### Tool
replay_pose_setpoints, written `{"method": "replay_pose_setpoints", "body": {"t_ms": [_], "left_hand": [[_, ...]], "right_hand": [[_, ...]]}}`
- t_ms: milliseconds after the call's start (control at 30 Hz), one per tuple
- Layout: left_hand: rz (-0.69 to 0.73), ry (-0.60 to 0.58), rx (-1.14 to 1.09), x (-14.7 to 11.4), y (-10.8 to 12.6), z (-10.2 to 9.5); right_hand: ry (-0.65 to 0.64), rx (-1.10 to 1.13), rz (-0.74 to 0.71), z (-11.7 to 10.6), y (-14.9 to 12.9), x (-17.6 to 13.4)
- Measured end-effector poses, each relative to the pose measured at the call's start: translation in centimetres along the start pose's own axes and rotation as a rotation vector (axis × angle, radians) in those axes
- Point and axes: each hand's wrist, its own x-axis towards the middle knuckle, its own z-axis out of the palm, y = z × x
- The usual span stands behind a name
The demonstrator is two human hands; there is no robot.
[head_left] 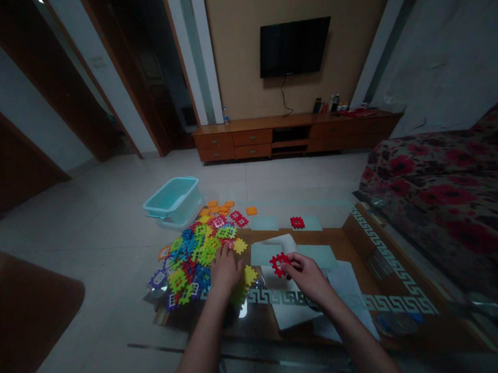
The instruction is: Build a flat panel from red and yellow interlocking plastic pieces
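On my right hand (pixel 305 272), thumb and fingers pinch a red piece (pixel 274 265) above the middle of the bench (pixel 334 237). My left hand (pixel 227 269) rests on the multicoloured pile (pixel 201 252) toward the bench's left edge; I cannot tell whether its fingers grip anything. Near the far edge I see another red piece (pixel 293 223), and a teal basin (pixel 186 201) stands by the far left corner.

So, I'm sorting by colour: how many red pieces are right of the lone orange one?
2: one red piece in the right hand, another red piece beyond it on the glass table. More red shows in the pile, where some may be hidden.
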Motion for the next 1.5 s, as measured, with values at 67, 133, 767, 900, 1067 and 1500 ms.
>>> {"method": "replay_pose_setpoints", "body": {"t_ms": [67,133,767,900,1067,1500], "left_hand": [[0.004,-0.015,0.007,0.0,0.1,0.1],[0.003,-0.018,0.015,0.0,0.2,0.1],[0.048,0.296,-0.487,-0.5,1.4,-2.8],[-0.031,0.234,-1.043,-0.4,2.4,-2.2],[-0.149,-0.004,-1.606,-1.0,4.2,-2.0],[-0.220,-0.251,-1.755,-1.5,5.0,-2.4]], "right_hand": [[0.003,-0.004,-0.004,0.0,0.0,0.0],[0.010,-0.010,-0.012,0.0,-0.1,-0.1],[0.032,0.050,0.004,-0.3,0.1,0.0],[0.051,0.132,0.098,-0.3,-0.5,-0.2],[0.064,0.286,0.188,-0.2,-0.9,-0.4],[0.097,0.477,0.256,-0.2,-1.2,-0.4]]}}
